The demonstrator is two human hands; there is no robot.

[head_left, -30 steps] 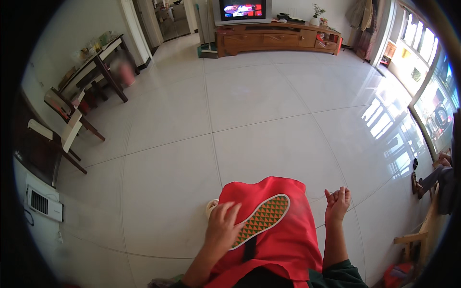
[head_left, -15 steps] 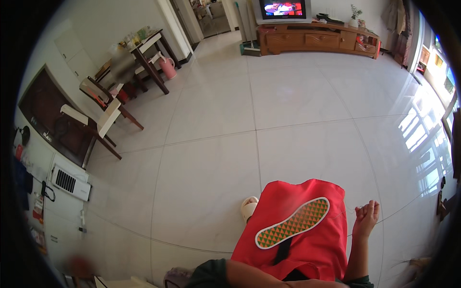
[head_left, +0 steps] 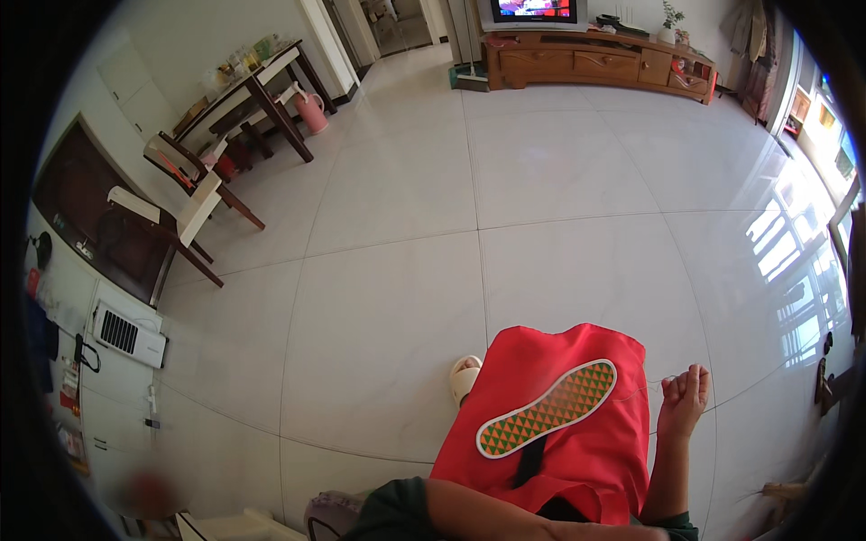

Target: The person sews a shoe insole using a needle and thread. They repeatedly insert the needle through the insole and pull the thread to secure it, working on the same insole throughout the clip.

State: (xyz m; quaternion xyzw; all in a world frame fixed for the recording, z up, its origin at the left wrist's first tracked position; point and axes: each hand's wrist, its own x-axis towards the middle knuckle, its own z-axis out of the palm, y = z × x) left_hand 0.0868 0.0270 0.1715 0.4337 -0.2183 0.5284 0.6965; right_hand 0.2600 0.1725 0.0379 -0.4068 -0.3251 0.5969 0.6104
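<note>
A shoe insole (head_left: 548,410) patterned in green and orange triangles with a white rim lies on the red cloth (head_left: 591,451) over my lap. My right hand (head_left: 686,399) is raised to the right of the cloth, its fingers closed in a pinch. A thin, pale thread (head_left: 657,381) shows faintly between the cloth and those fingers; a needle, if there is one, is too small to make out. My left forearm (head_left: 487,509) crosses low in front of me, and its hand is out of view. A black strip (head_left: 530,462) shows below the insole.
My foot in a cream slipper (head_left: 465,377) rests on the tiled floor. Chairs (head_left: 194,216) and a table (head_left: 257,86) stand at the left. A wooden TV cabinet (head_left: 591,61) is at the back, with a broom (head_left: 467,77) beside it. A white appliance (head_left: 128,334) stands far left.
The whole view has tilted slightly, so the room and cloth sit higher in the picture. My right hand stays raised beside the cloth, its fingers turned a little. The insole stays on the cloth.
</note>
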